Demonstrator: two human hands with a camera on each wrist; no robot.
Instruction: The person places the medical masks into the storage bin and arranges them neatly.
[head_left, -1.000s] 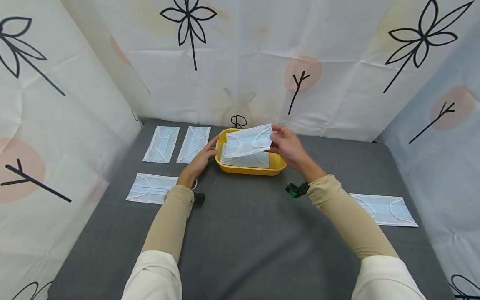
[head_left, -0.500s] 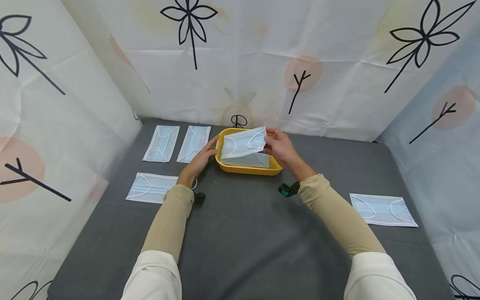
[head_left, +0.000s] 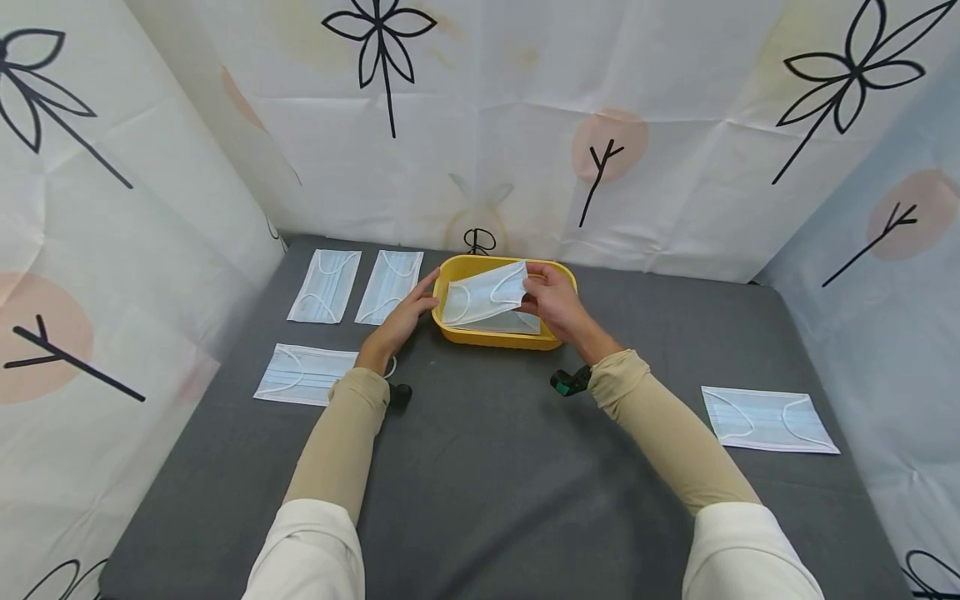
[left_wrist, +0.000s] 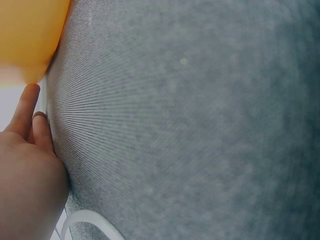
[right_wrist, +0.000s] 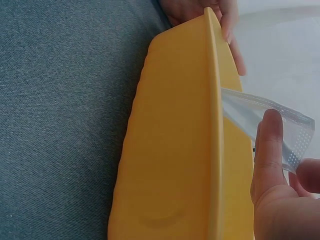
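Right hand (head_left: 552, 302) pinching one face mask (head_left: 486, 292) by its short edge, fingers (right_wrist: 268, 145) curled round the pleated fabric, mask held tilted over the yellow tray (head_left: 558, 337) and partly inside it. Left hand (head_left: 399, 321) with fingers straight, tips touching the tray's left rim, gripping nothing.

By the look of it, roughly midway: at least one more mask (head_left: 510, 322) already lying flat in the tray under the held one, though exact count hard to tell. Still out on the desk (head_left: 487, 467): two masks side by side at the far left (head_left: 325, 285) (head_left: 389, 286), one nearer on the left (head_left: 306, 374) partly under the left forearm, one at the right (head_left: 768, 419), well apart from the tray.

Masks: thin, pale blue, rectangular, pleated, soft and floppy, with white ear loops; embossed dotted edge in the right wrist view. Tray: smooth, glossy plastic, rounded corners, shallow wall. Desk: covered in dark grey felt-like cloth, finely textured. Around it, creased white sheeting printed with black leaf shapes and pale pink discs.
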